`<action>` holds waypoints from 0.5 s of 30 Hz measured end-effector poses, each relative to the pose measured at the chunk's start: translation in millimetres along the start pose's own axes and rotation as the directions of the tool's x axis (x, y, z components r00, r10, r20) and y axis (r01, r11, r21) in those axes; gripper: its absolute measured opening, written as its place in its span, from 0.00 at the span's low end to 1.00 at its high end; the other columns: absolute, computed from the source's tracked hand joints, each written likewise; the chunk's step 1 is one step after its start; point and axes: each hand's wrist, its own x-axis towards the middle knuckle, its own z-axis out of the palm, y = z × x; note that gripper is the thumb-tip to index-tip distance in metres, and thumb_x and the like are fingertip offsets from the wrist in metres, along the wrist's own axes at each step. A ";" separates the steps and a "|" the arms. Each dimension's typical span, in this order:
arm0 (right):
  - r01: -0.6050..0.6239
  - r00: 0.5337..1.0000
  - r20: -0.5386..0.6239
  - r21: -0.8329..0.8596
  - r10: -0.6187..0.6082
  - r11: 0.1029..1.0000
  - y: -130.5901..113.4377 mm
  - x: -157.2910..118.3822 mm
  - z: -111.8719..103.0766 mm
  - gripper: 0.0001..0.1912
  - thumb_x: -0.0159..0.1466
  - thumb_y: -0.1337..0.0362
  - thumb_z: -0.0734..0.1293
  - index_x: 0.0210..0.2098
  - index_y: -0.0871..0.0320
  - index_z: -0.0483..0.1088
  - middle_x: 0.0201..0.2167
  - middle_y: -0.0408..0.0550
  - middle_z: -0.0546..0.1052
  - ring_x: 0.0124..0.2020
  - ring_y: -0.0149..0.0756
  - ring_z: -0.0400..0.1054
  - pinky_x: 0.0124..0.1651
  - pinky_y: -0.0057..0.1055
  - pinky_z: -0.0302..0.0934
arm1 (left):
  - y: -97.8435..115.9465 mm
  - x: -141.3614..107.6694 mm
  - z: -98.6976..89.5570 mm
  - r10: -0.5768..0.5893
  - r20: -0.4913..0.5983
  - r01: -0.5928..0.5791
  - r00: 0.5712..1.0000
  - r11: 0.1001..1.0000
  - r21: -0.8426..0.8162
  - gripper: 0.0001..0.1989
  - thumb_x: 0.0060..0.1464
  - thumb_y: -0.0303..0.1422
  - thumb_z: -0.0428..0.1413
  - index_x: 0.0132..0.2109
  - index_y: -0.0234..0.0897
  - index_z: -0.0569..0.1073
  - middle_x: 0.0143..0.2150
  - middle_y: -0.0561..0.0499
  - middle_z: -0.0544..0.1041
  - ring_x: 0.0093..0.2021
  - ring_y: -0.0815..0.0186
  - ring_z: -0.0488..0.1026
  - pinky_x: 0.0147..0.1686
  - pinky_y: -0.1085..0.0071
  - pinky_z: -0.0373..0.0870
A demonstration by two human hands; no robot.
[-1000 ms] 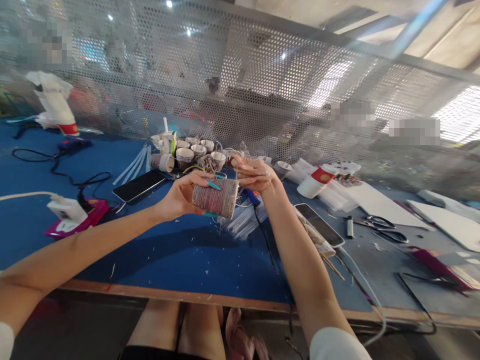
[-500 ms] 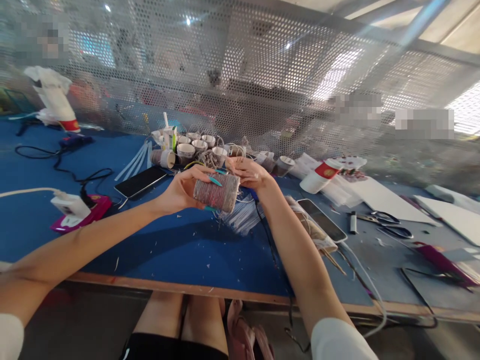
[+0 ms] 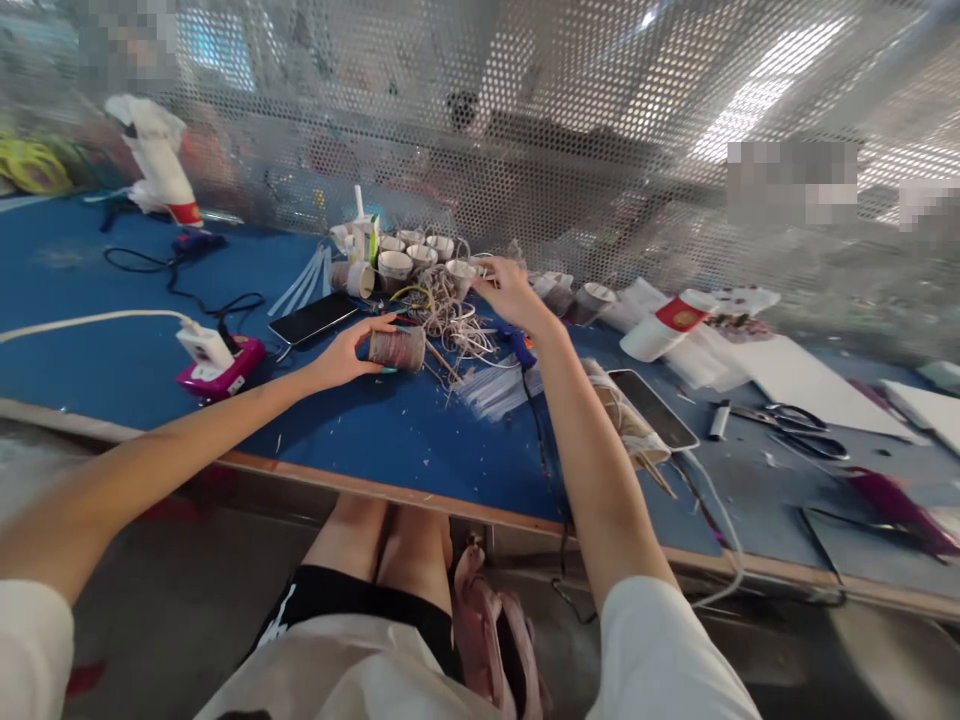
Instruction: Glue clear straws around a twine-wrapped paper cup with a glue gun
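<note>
My left hand (image 3: 352, 355) is wrapped round a cord-wound cup (image 3: 397, 349), which lies on its side low over the blue table (image 3: 360, 430). Further back and to the right, my right hand (image 3: 506, 287) has its fingertips at the rim of a wrapped cup (image 3: 459, 275) at the edge of a group of similar cups. Whether those fingers grip the rim is too small to tell. Between the hands lies a tangle of cord (image 3: 454, 322), with a thin brown stick below it.
A black phone (image 3: 313, 318) and a pink power strip (image 3: 221, 370) lie left. Clear strips (image 3: 491, 390) and a blue glue gun (image 3: 519, 345) are near my right forearm. Further right are another phone (image 3: 654, 408), scissors (image 3: 802, 425) and a red-banded cup roll (image 3: 667, 325).
My hands have moved apart. The left has lowered the wound cup toward the table, and the right has left it and reached to the cups behind. The camera view has shifted.
</note>
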 end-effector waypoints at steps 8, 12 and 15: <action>-0.190 0.960 -0.253 -0.254 0.124 0.948 13.7 -31.8 -59.6 0.10 0.68 0.55 0.62 0.38 0.53 0.70 0.50 0.60 0.77 0.58 0.55 0.64 0.65 0.58 0.52 | 15.8 -21.3 -17.3 0.012 -0.074 0.012 0.997 0.951 0.309 0.44 0.45 0.37 0.68 0.67 0.38 0.59 0.67 0.37 0.66 0.66 0.48 0.67 0.67 0.49 0.61; -0.132 0.990 0.029 -0.110 0.136 0.985 -9.4 -62.5 -53.0 0.10 0.67 0.60 0.62 0.34 0.56 0.72 0.37 0.55 0.81 0.42 0.46 0.74 0.49 0.43 0.67 | 35.8 -10.6 -33.7 -0.103 0.110 0.048 0.989 0.906 0.420 0.51 0.45 0.49 0.67 0.71 0.39 0.55 0.69 0.36 0.64 0.65 0.47 0.67 0.65 0.52 0.63; -0.104 0.957 0.264 -0.078 0.121 0.991 -35.5 -81.8 -43.0 0.10 0.65 0.60 0.65 0.30 0.58 0.74 0.31 0.51 0.81 0.36 0.42 0.75 0.43 0.37 0.67 | 49.0 14.4 -37.9 -0.216 0.079 0.146 0.973 0.849 0.508 0.38 0.56 0.54 0.54 0.67 0.38 0.63 0.63 0.37 0.71 0.62 0.48 0.70 0.61 0.54 0.66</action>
